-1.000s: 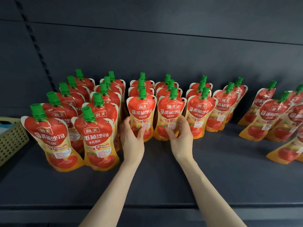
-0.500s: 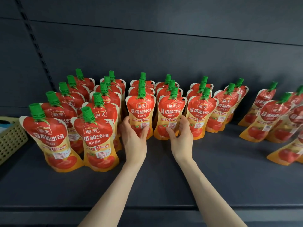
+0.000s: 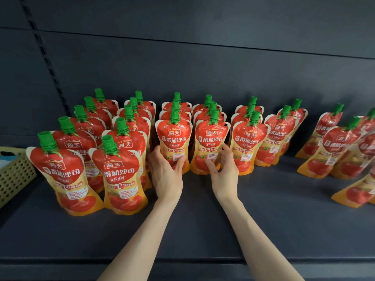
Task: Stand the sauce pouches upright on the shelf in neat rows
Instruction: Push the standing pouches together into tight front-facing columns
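Several red and orange sauce pouches with green caps stand in rows on the dark shelf [image 3: 263, 209]. My left hand [image 3: 165, 173] grips the lower part of the front pouch of the third row [image 3: 173, 136], thumb across its front. My right hand [image 3: 224, 175] grips the base of the front pouch of the fourth row [image 3: 211, 138], thumb on its front and fingers behind its right edge. Both pouches stand upright side by side. Two longer rows [image 3: 119, 175] stand to the left.
A row of three pouches [image 3: 248, 142] stands just right of my right hand, then a short row [image 3: 280, 134]. Further right, several pouches [image 3: 332, 151] lean untidily. A tan perforated basket [image 3: 14, 175] sits at the left edge. A dark back panel rises behind.
Both hands stay on the same two front pouches. These have shifted very slightly and stand a bit straighter; the view has drifted a little.
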`<state>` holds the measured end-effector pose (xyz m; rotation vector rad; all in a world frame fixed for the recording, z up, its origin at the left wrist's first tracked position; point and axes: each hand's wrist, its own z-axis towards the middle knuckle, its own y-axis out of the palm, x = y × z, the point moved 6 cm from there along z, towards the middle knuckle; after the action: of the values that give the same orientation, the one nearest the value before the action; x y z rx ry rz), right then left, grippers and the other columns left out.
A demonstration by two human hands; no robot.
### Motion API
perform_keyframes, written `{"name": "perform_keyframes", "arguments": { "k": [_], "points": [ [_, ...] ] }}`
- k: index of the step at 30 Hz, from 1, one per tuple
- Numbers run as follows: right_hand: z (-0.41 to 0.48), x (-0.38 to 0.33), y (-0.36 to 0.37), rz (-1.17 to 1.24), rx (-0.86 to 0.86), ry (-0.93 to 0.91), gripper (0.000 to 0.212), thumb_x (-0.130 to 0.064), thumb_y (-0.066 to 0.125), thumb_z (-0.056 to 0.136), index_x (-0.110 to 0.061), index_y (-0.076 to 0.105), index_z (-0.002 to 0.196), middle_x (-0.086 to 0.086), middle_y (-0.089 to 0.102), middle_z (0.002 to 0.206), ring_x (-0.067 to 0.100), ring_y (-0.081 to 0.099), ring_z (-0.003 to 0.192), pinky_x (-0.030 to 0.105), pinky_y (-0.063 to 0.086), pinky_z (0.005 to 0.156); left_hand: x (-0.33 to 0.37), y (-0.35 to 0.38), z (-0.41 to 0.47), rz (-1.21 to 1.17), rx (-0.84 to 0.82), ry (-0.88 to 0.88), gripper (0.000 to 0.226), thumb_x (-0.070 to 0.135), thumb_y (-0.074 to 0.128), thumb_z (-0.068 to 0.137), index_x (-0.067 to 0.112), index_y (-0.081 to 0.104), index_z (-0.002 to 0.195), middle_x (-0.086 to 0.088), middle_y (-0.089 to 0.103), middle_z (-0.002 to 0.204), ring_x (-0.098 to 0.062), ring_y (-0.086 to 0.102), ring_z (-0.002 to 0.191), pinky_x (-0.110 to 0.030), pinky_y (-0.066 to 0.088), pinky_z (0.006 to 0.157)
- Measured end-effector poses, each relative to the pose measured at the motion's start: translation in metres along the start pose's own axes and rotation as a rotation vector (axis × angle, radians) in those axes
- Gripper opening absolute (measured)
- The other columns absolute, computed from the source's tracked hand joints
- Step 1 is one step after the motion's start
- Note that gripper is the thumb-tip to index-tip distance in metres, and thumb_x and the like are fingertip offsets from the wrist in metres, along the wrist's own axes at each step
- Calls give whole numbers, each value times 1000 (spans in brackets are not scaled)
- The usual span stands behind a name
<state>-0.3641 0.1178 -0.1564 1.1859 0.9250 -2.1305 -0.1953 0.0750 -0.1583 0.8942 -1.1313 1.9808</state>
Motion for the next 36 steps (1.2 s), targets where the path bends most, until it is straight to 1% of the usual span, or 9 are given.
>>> {"name": "perform_keyframes", "arguments": {
  "k": [7,10,13,16,20,25,28,32,36],
  "points": [
    [-4,0,-3,-20,-4,25,58,-21,61,90,-18,35,141,1,49,139,13,46,127,31,44,102,2,-6,-5,50,-36,-8,76,44,62,83,8,28,140,-15,39,142,-30,38,132,-47,41,104],
    [-10,-6,-18,-60,52,-16,49,-24,61,90,-15,43,135,-1,52,134,11,48,123,24,45,92,8,-16,-16,53,-24,8,70,39,62,84,8,31,139,-16,39,141,-31,37,132,-46,41,103],
    [-14,-6,-41,-68,130,-48,24,-23,59,91,-14,57,112,-2,62,111,13,58,103,22,49,81,20,-16,-31,-60,-22,52,47,29,62,86,10,46,125,-14,48,128,-28,46,121,-42,47,96],
    [-9,3,-72,-45,192,-41,12,-21,58,92,-16,61,101,-3,63,99,10,60,92,9,45,72,44,5,-46,-163,-97,143,28,22,62,87,12,54,112,-2,53,112,-19,53,108,-35,50,89],
    [13,22,-112,-21,251,-14,10,-19,59,91,-14,60,100,2,62,100,11,60,91,6,44,71,78,50,-63,-252,-230,220,33,21,62,87,13,52,117,2,53,113,-15,54,108,-32,50,90],
    [54,52,-142,-52,226,0,39,-26,62,89,-16,45,123,-10,46,117,16,48,116,33,44,96,109,98,-79,-304,-258,171,60,25,65,85,14,34,136,0,40,135,-10,39,127,-7,34,95],
    [76,61,-149,86,104,36,48,-26,66,86,-32,36,123,-28,41,112,-1,46,111,24,41,95,118,115,-84,-244,-174,110,75,27,68,82,11,25,142,-7,32,143,-17,33,134,-26,36,105],
    [94,76,-145,209,-85,69,62,-23,66,86,-24,30,138,-11,49,130,5,49,121,24,43,99,116,127,-79,-203,-82,2,80,28,71,80,10,25,142,-9,36,142,-20,34,134,-31,33,107],
    [105,91,-144,187,-141,78,30,-27,63,88,-25,52,116,-1,62,118,14,58,111,43,49,97,110,126,-75,-106,-31,-95,71,34,74,76,6,40,132,-12,42,133,-25,37,128,-35,36,104]
  ]
}}
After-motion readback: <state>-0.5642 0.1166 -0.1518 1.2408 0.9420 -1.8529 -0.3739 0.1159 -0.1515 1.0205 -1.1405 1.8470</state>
